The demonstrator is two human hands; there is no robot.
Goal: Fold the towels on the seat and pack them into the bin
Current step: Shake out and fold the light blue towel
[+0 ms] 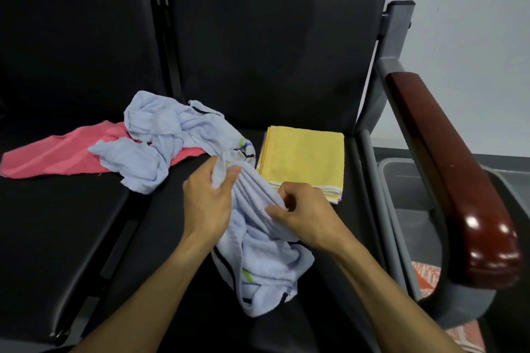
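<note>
A crumpled pale blue towel point(258, 264) with dark and green stripes hangs bunched over the front of the black seat point(286, 80). My left hand point(208, 200) pinches its upper edge between thumb and fingers. My right hand point(304, 216) grips the gathered folds just to the right. A second pale blue towel point(160, 135) lies rumpled behind, over a pink towel point(54, 153) spread flat to the left. A folded yellow towel point(304, 156) lies flat on the seat at the right. The grey bin point(401, 178) stands on the floor beyond the armrest.
A glossy dark red armrest point(447, 169) on a grey frame separates the seat from the bin. A neighbouring black seat point(57, 223) lies to the left. Orange patterned cloth point(427, 278) shows low at the right.
</note>
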